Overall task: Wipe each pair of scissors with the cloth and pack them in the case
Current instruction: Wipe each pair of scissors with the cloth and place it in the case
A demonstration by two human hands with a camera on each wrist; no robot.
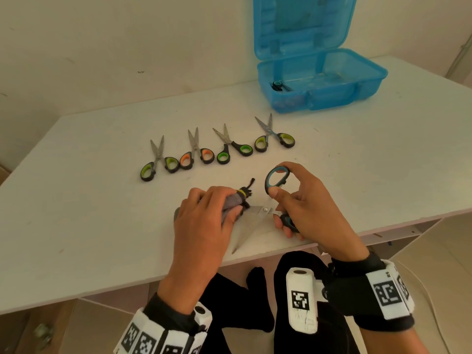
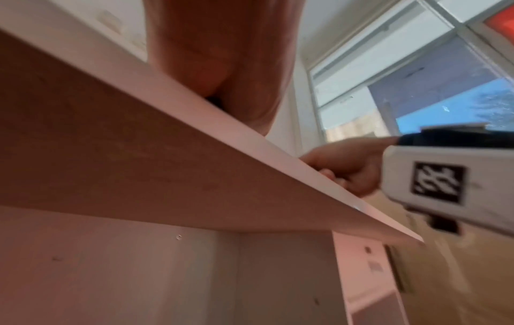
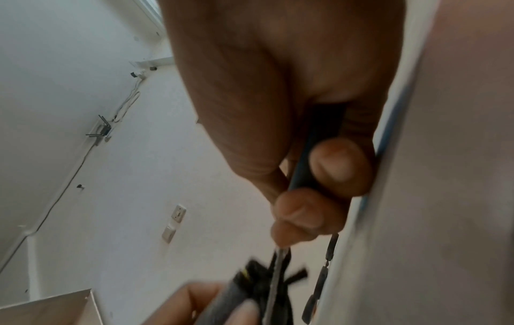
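Lower centre of head view: left hand (image 1: 204,221) pinching bunched grey cloth (image 1: 231,204) around steel blade of splayed blue-handled scissors (image 1: 265,209); right hand (image 1: 306,213) gripping handles. Wiping in hand. Next, judged: close blades, carry to open blue plastic case (image 1: 367,84), upper right. Four scissors in row (image 1: 217,146) unwiped.

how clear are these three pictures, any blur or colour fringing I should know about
Head view: mostly sharp, wide-angle bend in the table edge, blue fringe glowing around the case. Left wrist view: soft all over, mostly table underside, left hand blurred. Right wrist view: right hand fairly clear, cloth smeared.
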